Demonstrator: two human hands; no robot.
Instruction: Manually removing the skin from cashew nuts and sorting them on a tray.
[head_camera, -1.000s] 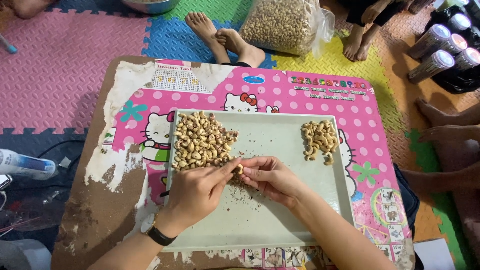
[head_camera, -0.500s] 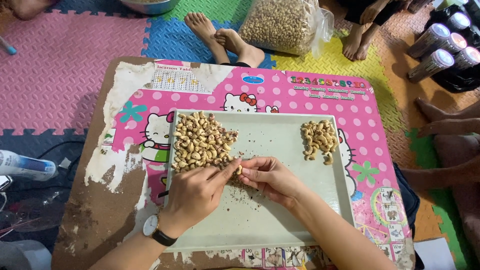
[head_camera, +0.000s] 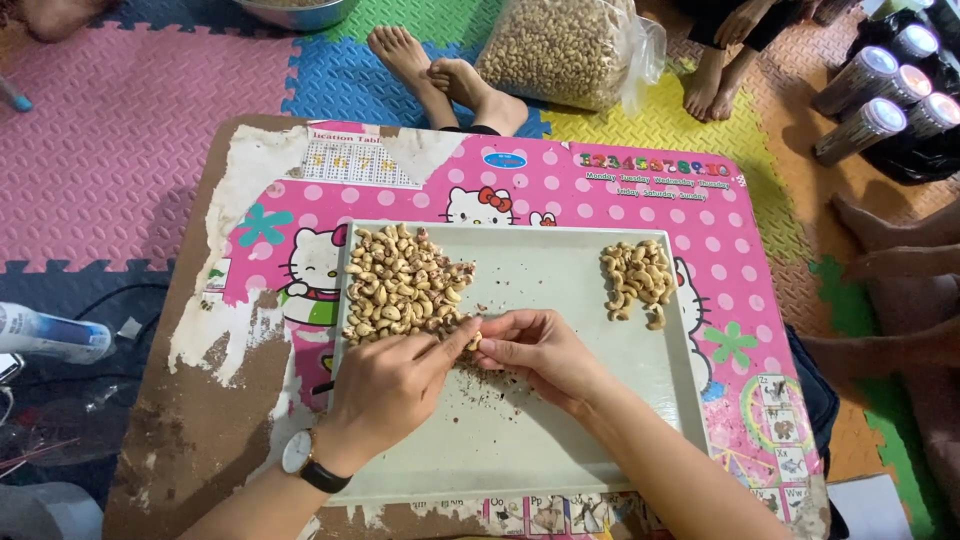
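Note:
Both my hands meet over the middle of a pale rectangular tray (head_camera: 560, 440). My left hand (head_camera: 390, 385), with a watch on its wrist, and my right hand (head_camera: 540, 355) pinch one cashew nut (head_camera: 474, 338) between their fingertips. A dark thin tool handle pokes out below my left hand. A heap of skin-flecked cashews (head_camera: 400, 285) lies at the tray's far left, just beyond my fingers. A smaller heap of clean pale cashews (head_camera: 637, 280) sits at the far right. Brown skin flakes (head_camera: 480, 385) are scattered under my hands.
The tray rests on a low pink cartoon-print table (head_camera: 560, 180) with worn edges. A big clear bag of cashews (head_camera: 560, 50) lies beyond it on coloured foam mats. Other people's bare feet (head_camera: 440, 70) and legs (head_camera: 890, 270) surround the table. Dark lidded jars (head_camera: 880, 90) stand far right.
My hands stay together on the same nut, with only slight finger movement. The legs at the right edge shift a little.

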